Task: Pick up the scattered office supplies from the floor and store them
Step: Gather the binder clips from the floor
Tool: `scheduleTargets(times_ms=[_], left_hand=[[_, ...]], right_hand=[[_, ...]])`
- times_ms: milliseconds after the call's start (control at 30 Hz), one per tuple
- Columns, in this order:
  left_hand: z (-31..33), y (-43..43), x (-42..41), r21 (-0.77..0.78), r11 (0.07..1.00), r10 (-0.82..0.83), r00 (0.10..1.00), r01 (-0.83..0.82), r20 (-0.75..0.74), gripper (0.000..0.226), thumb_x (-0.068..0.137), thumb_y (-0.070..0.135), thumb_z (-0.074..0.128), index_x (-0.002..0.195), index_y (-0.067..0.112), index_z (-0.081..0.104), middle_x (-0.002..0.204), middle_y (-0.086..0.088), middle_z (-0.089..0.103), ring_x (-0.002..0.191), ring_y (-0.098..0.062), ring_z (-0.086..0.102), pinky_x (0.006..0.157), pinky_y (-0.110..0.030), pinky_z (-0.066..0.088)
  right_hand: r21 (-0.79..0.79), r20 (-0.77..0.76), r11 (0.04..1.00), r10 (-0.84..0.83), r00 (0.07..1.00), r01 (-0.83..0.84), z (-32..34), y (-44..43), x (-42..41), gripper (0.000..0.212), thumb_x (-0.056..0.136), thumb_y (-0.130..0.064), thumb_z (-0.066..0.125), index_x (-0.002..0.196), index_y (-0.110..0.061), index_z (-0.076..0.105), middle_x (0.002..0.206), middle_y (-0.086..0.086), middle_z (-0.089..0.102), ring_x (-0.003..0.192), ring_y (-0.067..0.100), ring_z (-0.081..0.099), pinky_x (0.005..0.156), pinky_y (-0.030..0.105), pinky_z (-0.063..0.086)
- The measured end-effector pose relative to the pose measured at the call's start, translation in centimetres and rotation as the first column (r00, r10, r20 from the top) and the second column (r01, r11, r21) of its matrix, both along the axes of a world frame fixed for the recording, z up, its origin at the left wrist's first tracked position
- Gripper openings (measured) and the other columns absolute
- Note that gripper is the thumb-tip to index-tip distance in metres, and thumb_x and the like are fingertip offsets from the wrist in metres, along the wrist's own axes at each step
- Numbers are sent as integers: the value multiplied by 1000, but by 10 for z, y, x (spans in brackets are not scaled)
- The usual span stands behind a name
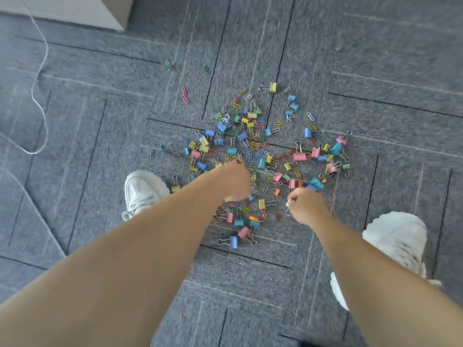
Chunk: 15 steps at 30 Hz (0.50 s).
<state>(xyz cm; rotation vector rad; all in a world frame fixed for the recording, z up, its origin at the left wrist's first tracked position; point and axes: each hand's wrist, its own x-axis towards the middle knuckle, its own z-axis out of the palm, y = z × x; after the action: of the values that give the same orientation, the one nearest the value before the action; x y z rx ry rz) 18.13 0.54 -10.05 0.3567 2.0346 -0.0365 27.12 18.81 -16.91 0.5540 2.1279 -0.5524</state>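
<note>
Several coloured binder clips and paper clips [253, 136] lie scattered in a heap on the grey carpet [375, 71]. My left hand [234, 180] reaches down into the middle of the heap, fingers curled round a bunch of clips. My right hand [304, 205] hovers just right of it, fingers curled, pinching a silver paper clip that dangles below the thumb. A pink binder clip [299, 156] lies beyond both hands. A blue binder clip [233, 242] lies at the near edge of the heap. Stray pink paper clips [184, 95] sit apart at the far left.
My two white shoes stand either side of the heap: left shoe [142, 190], right shoe [398, 239]. A white cable [41, 101] loops over the carpet at the left. A pale furniture base [75, 8] fills the top left corner.
</note>
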Motion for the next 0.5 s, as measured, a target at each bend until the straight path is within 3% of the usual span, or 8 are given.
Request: scheduleTargets(times_ms=[100, 133, 233, 300, 367, 433, 500], left_hand=[[0, -8, -5, -14, 998, -65, 997, 65, 45, 39, 98, 19, 41, 130, 6, 59, 144, -10, 46, 135, -27, 43, 103, -40, 46], [2, -9, -6, -27, 997, -72, 996, 73, 51, 41, 98, 18, 38, 132, 6, 57, 147, -11, 42, 134, -25, 44, 103, -43, 47], [2, -15, -16, -50, 990, -128, 992, 128, 12, 42, 96, 18, 42, 135, 8, 53, 139, -9, 47, 108, -22, 58, 92, -37, 54], [-4, -18, -21, -39, 983, -178, 983, 179, 32, 45, 96, 20, 40, 138, 9, 50, 148, -10, 44, 114, -26, 59, 94, -38, 53], [-10, -21, -25, -34, 979, -200, 979, 201, 46, 45, 99, 21, 38, 140, 9, 51, 157, -9, 34, 123, -27, 55, 97, -35, 51], [-14, -22, -28, -6, 992, -128, 991, 129, 39, 45, 102, 22, 37, 143, 9, 50, 164, -4, 20, 130, -25, 51, 99, -30, 48], [-23, -23, -26, 9, 995, -100, 995, 100, -7, 45, 102, 24, 41, 145, 11, 47, 163, -4, 23, 130, -26, 50, 100, -32, 47]], right_hand=[[-39, 44, 986, -162, 986, 164, 5, -8, -2, 18, 94, -6, 47, 101, -3, 64, 94, 17, 66, 79, 28, 62, 58, 29, 45], [-73, 68, 971, -222, 973, 227, 6, -11, -3, 19, 95, -6, 44, 99, 0, 62, 89, 17, 63, 74, 27, 60, 56, 29, 43], [-183, 104, 917, -341, 934, 355, 5, -13, -10, 21, 97, -11, 45, 100, -1, 64, 79, 6, 60, 66, 18, 55, 59, 30, 44], [-262, 115, 870, -402, 908, 418, 7, -11, -15, 21, 95, -16, 46, 90, -4, 63, 71, 3, 58, 54, 13, 45, 52, 28, 37], [-291, 113, 890, -332, 937, 350, 8, -5, -22, 22, 92, -23, 53, 82, -5, 62, 68, 4, 59, 49, 14, 40, 50, 28, 31], [-298, 27, 939, -172, 985, 172, 8, -2, -32, 21, 89, -28, 62, 77, -12, 59, 66, 2, 55, 51, 16, 42, 53, 29, 31], [-274, -40, 961, 19, 999, -30, 4, -4, -39, 20, 88, -34, 68, 80, -17, 60, 70, -1, 55, 56, 15, 46, 53, 29, 33]])
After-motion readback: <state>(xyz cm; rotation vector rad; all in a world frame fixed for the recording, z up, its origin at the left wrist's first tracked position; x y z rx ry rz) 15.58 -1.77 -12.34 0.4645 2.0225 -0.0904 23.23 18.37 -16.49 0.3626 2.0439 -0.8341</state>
